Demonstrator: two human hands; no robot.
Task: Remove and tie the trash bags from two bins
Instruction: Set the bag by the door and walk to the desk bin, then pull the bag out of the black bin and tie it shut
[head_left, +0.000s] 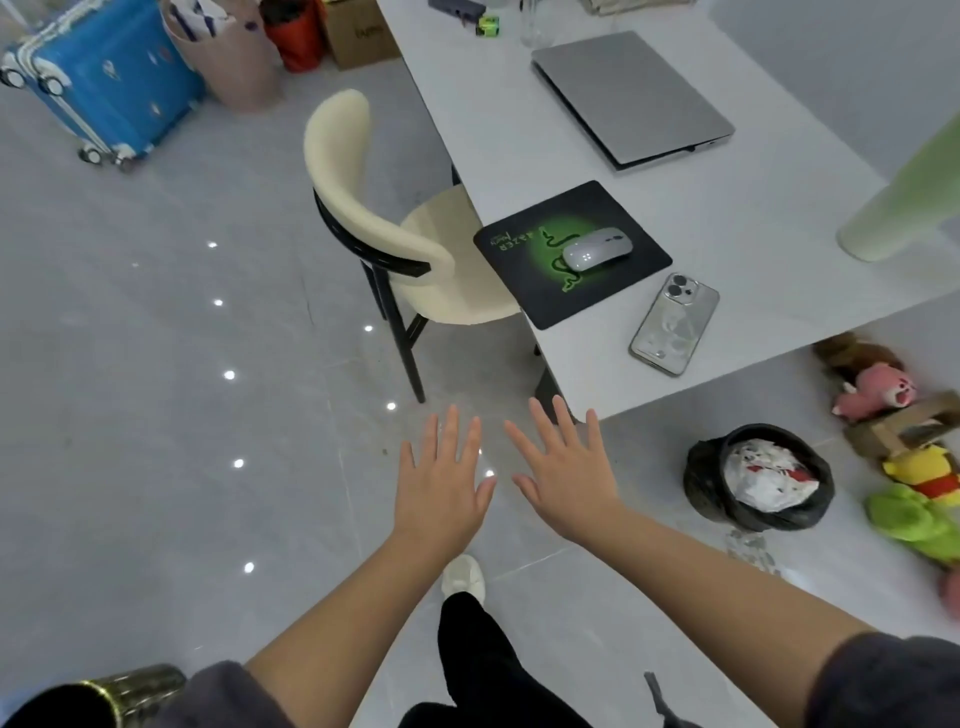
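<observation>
Head view: both hands are held out flat over the bare floor, palms down, fingers spread and grasping nothing — the left hand (441, 486) just beside the right hand (563, 475). No bag has been touched, so I judge the task is at its very start.

The nearest bin (758, 480) stands on the floor to the right, near the table (753, 218) corner and well apart from the hands. Its black bag (698, 475) is folded over the rim, and crumpled white wrapping with red marks (769, 475) fills the inside. A second bin is not clearly identifiable.

Next move, likely — step right, reach down, peel the bag's edge off the rim.
</observation>
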